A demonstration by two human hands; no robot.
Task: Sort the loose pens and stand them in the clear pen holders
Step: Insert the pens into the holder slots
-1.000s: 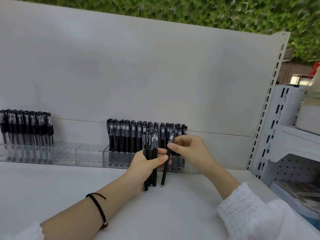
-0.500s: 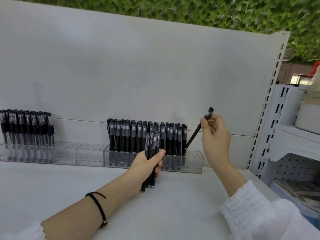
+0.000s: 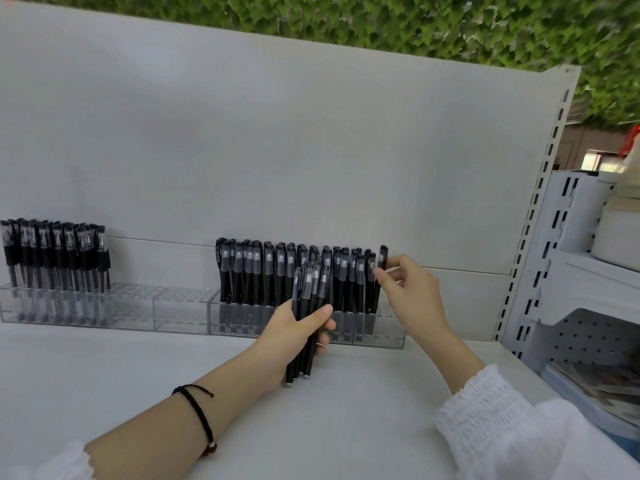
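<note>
Black pens (image 3: 277, 268) upright in clear holder (image 3: 384, 332), loose bundle (image 3: 307, 292) in front, one pen (image 3: 382, 256) rightmost

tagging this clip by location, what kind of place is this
Probably a stationery shop shelf, or a mock-up of one: a slotted shelf upright, rows of identical black pens standing in clear pen holders, and a pegboard rack on the right.

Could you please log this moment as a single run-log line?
left hand: grips bundle of pens | right hand: pinches single pen, upright at right end of clear holder | seated: cannot tell
</note>
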